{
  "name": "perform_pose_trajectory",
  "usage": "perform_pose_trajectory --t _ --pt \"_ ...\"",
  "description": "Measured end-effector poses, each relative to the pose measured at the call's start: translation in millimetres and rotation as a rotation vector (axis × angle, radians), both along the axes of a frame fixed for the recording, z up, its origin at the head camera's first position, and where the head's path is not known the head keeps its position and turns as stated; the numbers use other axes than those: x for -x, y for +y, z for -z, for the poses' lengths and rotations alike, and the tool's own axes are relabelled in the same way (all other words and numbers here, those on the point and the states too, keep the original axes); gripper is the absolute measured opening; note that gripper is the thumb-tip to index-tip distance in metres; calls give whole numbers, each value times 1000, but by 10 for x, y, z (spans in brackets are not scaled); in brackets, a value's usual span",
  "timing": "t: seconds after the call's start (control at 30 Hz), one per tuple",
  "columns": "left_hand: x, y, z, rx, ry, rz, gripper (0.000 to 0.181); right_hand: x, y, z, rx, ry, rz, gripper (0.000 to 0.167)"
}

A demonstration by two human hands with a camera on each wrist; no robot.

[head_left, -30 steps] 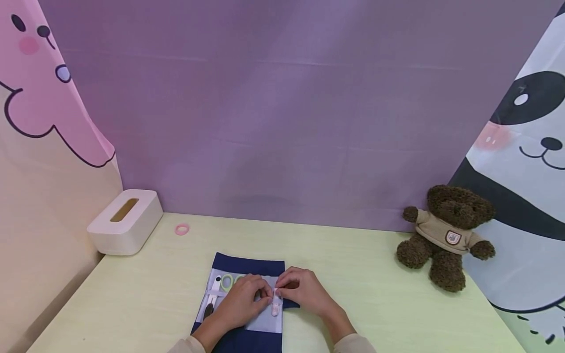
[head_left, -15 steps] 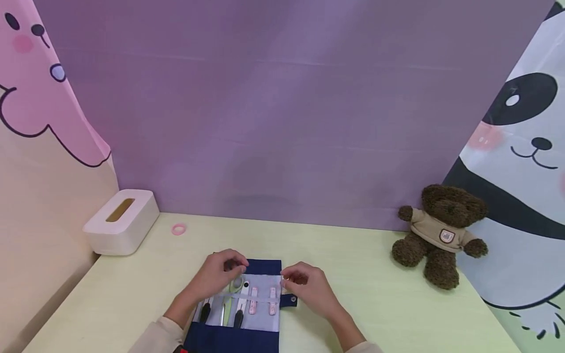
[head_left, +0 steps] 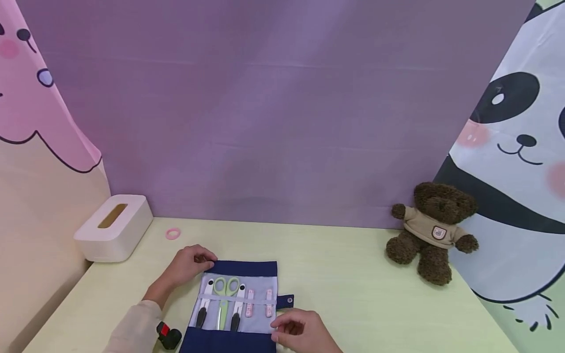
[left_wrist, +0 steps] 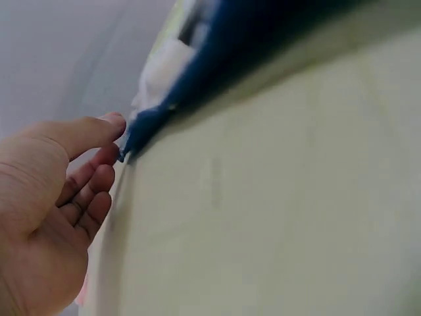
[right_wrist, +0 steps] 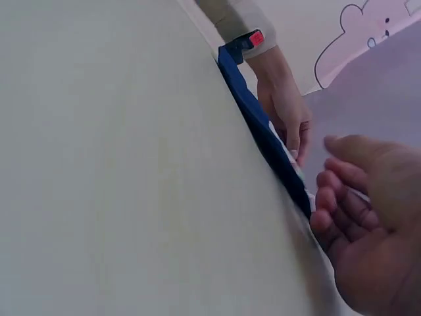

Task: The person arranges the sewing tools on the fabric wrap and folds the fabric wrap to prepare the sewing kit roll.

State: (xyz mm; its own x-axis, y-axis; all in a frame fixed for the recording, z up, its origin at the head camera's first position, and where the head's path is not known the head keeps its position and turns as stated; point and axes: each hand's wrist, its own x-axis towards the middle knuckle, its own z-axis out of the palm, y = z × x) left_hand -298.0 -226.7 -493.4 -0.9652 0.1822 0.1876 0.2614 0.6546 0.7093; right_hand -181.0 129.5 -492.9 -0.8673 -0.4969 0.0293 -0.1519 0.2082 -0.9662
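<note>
So the navy pouch [head_left: 240, 268] lies open on the pale table [head_left: 353, 279], near side and left of centre, green scissors [head_left: 224, 309] strapped inside. Left hand [head_left: 187, 265] pinches its far left corner; right hand [head_left: 306, 331], loosely curled (thumb and fingers apart, nothing held), is by the right edge. Teddy bear [head_left: 434, 235] sits far right.

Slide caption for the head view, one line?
Left hand at a corner, right hand at the right edge of an open navy fabric pouch holding green-handled scissors.
</note>
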Motion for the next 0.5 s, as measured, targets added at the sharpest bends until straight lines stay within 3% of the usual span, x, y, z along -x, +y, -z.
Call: perform_pose_trajectory --t 0.27,0.5 --pt "-35 -31 64 13 10 -33 12 -25 -33 120 -89 80 -40 21" --pt "-13 -111 103 9 -14 -5 13 -1 -42 106 -189 201 -142 27"
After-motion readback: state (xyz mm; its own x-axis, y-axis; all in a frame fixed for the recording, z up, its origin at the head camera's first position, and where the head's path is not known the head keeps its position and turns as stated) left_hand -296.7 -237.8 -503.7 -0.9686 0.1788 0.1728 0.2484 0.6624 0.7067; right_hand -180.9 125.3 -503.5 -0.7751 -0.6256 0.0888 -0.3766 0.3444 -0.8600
